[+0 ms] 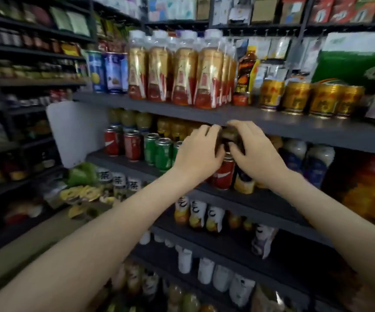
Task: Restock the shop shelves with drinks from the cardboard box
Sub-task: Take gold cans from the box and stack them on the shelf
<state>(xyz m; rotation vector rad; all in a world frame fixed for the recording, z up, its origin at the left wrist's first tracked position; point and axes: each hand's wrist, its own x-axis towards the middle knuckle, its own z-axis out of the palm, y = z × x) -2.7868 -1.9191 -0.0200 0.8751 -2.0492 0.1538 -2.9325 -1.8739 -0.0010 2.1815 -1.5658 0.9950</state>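
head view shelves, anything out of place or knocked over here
One red cola can stands right of the green cans, apart from the other red cans. A white-and-purple bottle on the shelf below seems to lean. The left hand and right hand grip a dark drink.

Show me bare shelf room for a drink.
Bare: can shelf left of the red cans, beside the white divider; shelf below, between yellow bottles and the purple bottle. Crowded where left hand and right hand hold a dark drink.
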